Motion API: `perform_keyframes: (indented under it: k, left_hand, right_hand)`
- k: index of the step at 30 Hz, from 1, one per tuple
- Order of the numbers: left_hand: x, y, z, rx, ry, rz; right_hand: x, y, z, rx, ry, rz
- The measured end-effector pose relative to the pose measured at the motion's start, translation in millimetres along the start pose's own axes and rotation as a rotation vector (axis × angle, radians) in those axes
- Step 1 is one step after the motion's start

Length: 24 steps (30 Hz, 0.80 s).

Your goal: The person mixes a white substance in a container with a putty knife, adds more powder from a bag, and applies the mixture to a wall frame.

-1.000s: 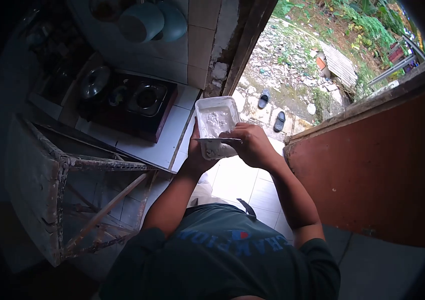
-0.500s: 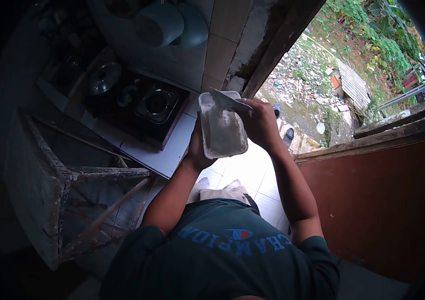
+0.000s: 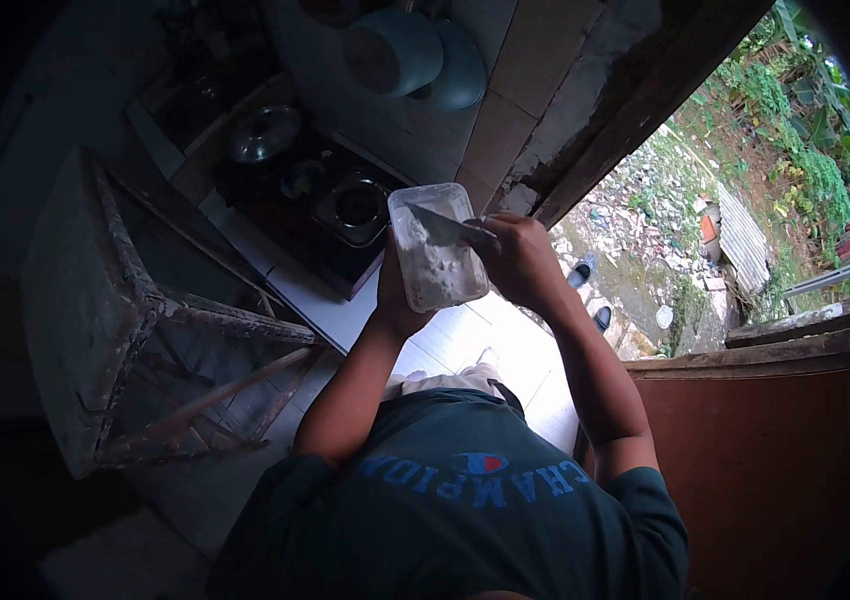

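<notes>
Tiled counter [image 3: 297, 292] lies to the left, bearing a dark stove [image 3: 317, 215]. Beside its near right corner, my left hand [image 3: 400, 295] grips the plastic tub [image 3: 437, 262] of pale paste; my right hand's [image 3: 523, 262] fingers close round the flat scraper [image 3: 437, 224], blade inside the tub's far part.

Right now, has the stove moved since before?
No. The stove sits in the same spot on the white counter; only the whole view has turned.

Stove [image 3: 323, 190] lies left of the container [image 3: 440, 255].
</notes>
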<state>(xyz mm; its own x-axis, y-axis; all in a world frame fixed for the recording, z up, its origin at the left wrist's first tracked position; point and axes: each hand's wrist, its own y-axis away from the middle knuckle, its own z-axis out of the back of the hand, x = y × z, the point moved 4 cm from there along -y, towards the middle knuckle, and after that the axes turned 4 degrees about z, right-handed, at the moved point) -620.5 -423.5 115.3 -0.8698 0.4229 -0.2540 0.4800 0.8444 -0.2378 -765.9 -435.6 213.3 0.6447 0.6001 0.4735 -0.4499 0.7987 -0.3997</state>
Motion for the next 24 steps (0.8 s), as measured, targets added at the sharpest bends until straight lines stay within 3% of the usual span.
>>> perform_keyframes:
  k: [2, 4, 8, 10, 12, 15, 17, 18, 20, 24]
  left_hand:
    - [-2, -1, 6, 0.085, 0.014, -0.042]
    - [0, -1, 22, -0.145, 0.150, 0.112]
    - [1, -1, 37, -0.168, 0.115, 0.096]
    - [4, -3, 40, -0.195, 0.089, 0.084]
    - [7, -6, 44, -0.221, 0.059, 0.077]
    - [12, -11, 43, -0.151, 0.108, 0.107]
    - [7, -11, 24, 0.020, -0.489, -0.136]
    - [9, -15, 30, 0.023, -0.487, -0.130]
    - [15, -23, 58, -0.233, 0.001, 0.068]
    - [16, -28, 69, -0.298, -0.009, 0.056]
  right_hand:
    - [-3, -12, 2, -0.076, 0.062, 0.046]
    - [-3, -18, 0, -0.074, 0.097, 0.053]
    - [-6, -13, -13, 0.051, 0.115, 0.010]
    - [-16, -7, -20, 0.154, 0.122, -0.176]
    - [-21, -4, -19, 0.150, 0.125, -0.105]
    - [-23, 2, -11, 0.210, 0.106, -0.270]
    - [-22, 5, -7, 0.122, 0.032, -0.189]
    - [-22, 8, -7, 0.120, 0.034, -0.195]
    - [-16, 11, -9, 0.042, 0.004, -0.382]
    - [-28, 19, -16, -0.001, -0.069, -0.460]
